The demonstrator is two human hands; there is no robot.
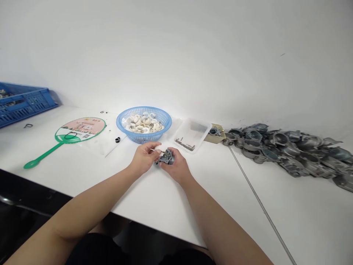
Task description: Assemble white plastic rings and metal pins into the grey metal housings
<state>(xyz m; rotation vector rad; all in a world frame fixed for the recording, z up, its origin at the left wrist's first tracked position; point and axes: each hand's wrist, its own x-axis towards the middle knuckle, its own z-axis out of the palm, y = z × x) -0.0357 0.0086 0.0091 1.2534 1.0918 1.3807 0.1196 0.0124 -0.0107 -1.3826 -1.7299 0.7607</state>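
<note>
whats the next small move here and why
I'd probably ease the thin metal pin in the left hand a little further toward the carburetor body held by the right hand, since the pin's tip sits right by it, though any opening is too small to see.

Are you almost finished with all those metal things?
Not nearly, it seems. Done: perhaps the few pieces in the blue crate, though I can't tell. In hand: a metal carburetor body, held by the left hand and right hand. Left: the big heap of metal castings.

Head-worn view, facing forward and down (single camera)
</note>
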